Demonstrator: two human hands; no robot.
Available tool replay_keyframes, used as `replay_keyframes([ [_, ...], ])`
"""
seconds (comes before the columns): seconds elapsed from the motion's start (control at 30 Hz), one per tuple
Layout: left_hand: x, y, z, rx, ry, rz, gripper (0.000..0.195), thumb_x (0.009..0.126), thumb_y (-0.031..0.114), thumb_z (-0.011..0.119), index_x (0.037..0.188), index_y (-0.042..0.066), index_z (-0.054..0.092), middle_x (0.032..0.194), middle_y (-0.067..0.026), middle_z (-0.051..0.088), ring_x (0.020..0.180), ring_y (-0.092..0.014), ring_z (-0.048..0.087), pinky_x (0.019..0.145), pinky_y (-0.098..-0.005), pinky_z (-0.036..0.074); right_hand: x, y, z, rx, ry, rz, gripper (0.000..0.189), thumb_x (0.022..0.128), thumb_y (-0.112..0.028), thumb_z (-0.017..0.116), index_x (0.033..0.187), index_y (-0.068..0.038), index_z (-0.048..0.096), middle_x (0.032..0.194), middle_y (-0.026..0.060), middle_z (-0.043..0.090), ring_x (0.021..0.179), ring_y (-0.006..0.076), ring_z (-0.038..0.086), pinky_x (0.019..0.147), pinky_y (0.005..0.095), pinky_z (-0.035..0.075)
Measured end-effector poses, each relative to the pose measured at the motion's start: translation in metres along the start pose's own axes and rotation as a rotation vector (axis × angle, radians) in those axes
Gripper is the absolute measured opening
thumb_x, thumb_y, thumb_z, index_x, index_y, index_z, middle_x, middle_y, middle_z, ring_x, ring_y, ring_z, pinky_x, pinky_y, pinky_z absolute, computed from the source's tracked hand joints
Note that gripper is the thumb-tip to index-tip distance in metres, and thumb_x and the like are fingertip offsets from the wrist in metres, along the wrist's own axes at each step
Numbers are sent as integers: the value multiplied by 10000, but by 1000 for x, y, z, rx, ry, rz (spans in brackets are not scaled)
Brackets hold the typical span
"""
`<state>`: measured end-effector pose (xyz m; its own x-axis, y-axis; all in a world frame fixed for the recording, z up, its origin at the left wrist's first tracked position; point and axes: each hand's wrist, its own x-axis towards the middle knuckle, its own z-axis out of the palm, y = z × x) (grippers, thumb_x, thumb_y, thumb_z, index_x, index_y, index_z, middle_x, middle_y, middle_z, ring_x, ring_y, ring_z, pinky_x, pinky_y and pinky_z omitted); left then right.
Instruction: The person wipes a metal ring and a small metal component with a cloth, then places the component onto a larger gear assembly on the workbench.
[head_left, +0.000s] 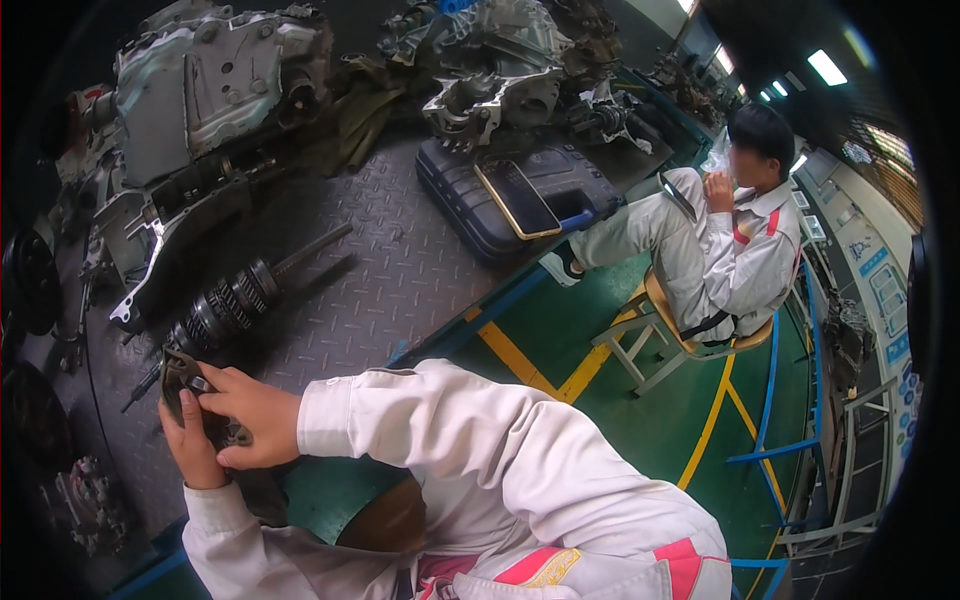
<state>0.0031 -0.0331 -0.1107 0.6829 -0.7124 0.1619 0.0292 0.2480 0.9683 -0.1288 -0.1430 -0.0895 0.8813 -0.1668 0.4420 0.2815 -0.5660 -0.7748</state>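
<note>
Both of my hands are close together at the near left edge of the workbench. My left hand (190, 450) holds a dark olive cloth (175, 373) from below, its thumb pointing up. From the right, my right hand (259, 416) grips the same cloth and what looks like a small metal part (199, 384) within it. Fingers and cloth hide most of that part. Just beyond my hands, a gear shaft (232, 304) with several stacked gears lies on the tread-plate benchtop (360, 277).
A gearbox housing (225, 97) stands at the back left. Beyond the shaft are a crumpled olive cloth (364, 124), an aluminium casing (487, 97) and a black tool case (450, 199) bearing a smartphone (517, 199). A person (750, 225) sits on a chair (652, 300) to the right.
</note>
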Motion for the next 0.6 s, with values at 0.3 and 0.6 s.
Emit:
replay_keyframes([
  [0.3, 3, 13, -2, -94, -72, -139, 276, 1006, 333, 487, 1094, 73, 517, 757, 23, 459, 656, -94, 459, 607, -228, 420, 10, 12, -9, 875, 51, 174, 358, 827, -103, 503, 1097, 97, 626, 1191, 118, 522, 934, 235, 589, 866, 312, 471],
  [0.6, 7, 16, -8, -86, 20, -206, 240, 997, 327, 511, 1012, 88, 510, 724, 21, 453, 554, -71, 447, 473, -205, 384, 13, 9, -20, 983, 172, 253, 264, 896, -76, 557, 1114, 41, 647, 1038, 113, 641, 916, 190, 618, 887, 301, 485],
])
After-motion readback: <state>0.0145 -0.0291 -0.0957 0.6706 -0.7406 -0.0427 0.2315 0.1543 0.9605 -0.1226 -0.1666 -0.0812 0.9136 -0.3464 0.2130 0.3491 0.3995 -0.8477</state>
